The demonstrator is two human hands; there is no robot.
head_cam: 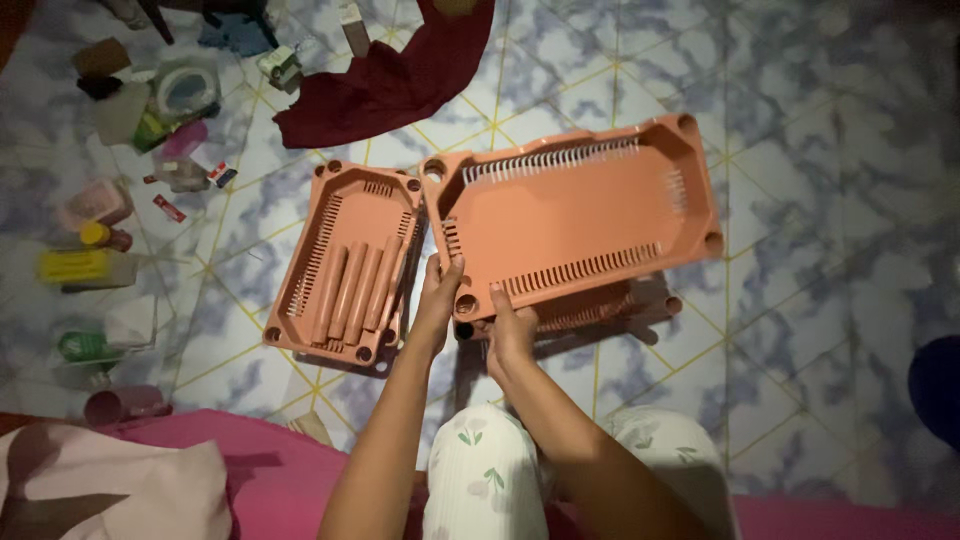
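Here we hold the large terracotta-orange slotted plastic shelf tray (585, 215) tilted above the tiled floor (820, 300). Our left hand (437, 300) is clamped on its near corner edge, and our right hand (510, 330) pinches the rim just beside it. Left of this tray lies a smaller matching tray (350, 265) holding orange plastic tubes (358, 290); a dark red cloth (390, 80) lies beyond it.

You have a dark red cloth (395, 75) crumpled on the marbled floor tiles (830, 150) up ahead. To your left lie scattered toiletries: a yellow bottle (85, 267), a pink jar (95, 203), a roll of tape (186, 88) and a green bottle (85, 346). A pink mat (280, 465) runs along the near edge.
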